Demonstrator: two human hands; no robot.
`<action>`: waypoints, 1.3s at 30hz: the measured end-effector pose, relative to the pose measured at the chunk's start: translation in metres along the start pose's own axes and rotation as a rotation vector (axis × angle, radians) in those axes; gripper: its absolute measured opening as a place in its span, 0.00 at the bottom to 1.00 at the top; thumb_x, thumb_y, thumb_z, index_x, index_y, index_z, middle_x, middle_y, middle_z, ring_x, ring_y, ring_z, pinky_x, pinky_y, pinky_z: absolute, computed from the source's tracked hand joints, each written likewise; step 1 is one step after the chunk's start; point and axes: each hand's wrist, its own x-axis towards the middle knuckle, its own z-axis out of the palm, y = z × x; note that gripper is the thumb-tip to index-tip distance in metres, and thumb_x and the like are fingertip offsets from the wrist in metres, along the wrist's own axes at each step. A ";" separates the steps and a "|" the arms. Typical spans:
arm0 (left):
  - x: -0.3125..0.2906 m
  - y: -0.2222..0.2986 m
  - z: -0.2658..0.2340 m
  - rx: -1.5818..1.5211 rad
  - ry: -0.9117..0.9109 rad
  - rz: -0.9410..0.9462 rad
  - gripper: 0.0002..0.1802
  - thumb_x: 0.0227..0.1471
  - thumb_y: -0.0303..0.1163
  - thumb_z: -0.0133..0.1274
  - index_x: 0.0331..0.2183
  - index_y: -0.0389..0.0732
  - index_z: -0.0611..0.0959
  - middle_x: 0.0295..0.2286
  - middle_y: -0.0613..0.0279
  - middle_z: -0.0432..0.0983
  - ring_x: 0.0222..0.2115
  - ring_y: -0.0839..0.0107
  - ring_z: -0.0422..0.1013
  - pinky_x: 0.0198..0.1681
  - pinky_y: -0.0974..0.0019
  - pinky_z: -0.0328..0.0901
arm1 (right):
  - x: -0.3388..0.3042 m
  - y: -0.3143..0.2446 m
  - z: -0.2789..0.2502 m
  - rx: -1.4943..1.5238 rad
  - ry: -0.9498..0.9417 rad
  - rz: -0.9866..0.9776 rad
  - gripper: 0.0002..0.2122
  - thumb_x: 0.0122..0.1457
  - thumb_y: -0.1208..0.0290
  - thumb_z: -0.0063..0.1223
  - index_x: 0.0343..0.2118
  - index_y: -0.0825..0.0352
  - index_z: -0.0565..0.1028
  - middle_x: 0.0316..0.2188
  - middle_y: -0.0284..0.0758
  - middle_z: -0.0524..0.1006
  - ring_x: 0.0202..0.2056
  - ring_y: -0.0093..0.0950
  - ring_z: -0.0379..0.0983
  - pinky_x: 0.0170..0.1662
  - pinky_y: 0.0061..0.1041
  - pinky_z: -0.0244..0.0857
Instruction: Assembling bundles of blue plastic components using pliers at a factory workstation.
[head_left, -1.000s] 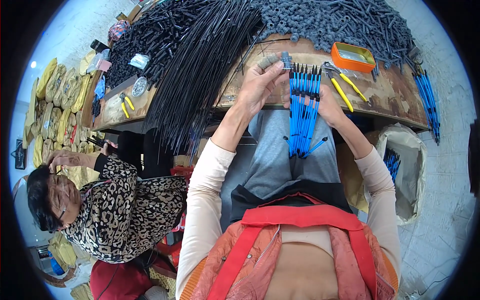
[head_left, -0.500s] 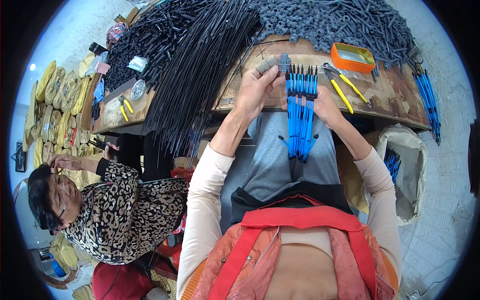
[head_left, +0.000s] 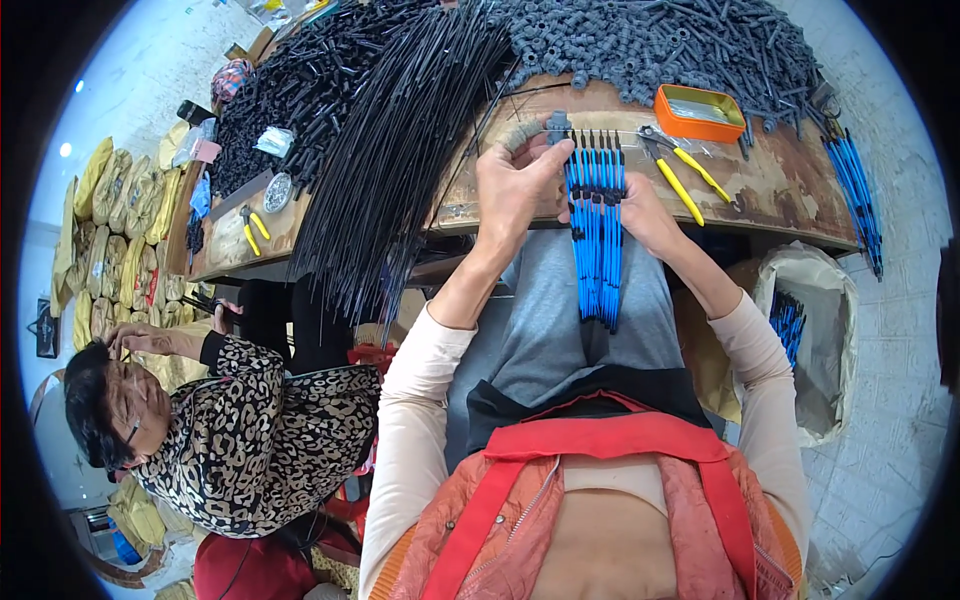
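I see long blue sticks pointing from lap to table. The left hand, reaching forward, pinches a grey piece; the right hand grips the sticks' side.

Bright cool light, curved fisheye edges, black corners

- There's a worn wooden table, its brown top scuffed and patchily stained.
- Pale floor tiles spread out on the right.
- Tan and yellow sacks crowd the left in rows.
- Two small white light spots gleam at far left.
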 end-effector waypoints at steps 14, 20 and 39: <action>0.010 -0.006 -0.006 -0.041 -0.065 -0.025 0.23 0.47 0.23 0.61 0.46 0.29 0.76 0.36 0.54 0.78 0.35 0.73 0.75 0.41 0.71 0.70 | -0.020 0.029 0.016 -0.137 0.405 -0.262 0.11 0.61 0.74 0.50 0.46 0.69 0.71 0.40 0.29 0.73 0.36 0.16 0.71 0.38 0.18 0.66; 0.008 0.000 -0.002 0.025 -0.083 0.006 0.22 0.50 0.24 0.59 0.47 0.29 0.76 0.37 0.55 0.77 0.36 0.74 0.74 0.41 0.71 0.69 | -0.031 0.015 0.011 -0.206 0.414 -0.146 0.11 0.61 0.75 0.50 0.45 0.71 0.75 0.34 0.26 0.76 0.36 0.14 0.69 0.40 0.15 0.63; 0.003 0.003 -0.002 -0.009 -0.198 -0.047 0.23 0.52 0.24 0.57 0.50 0.29 0.74 0.40 0.55 0.77 0.39 0.71 0.73 0.46 0.68 0.68 | -0.031 0.020 -0.007 -0.233 0.327 -0.174 0.11 0.61 0.68 0.52 0.41 0.69 0.76 0.31 0.24 0.76 0.30 0.10 0.66 0.34 0.14 0.60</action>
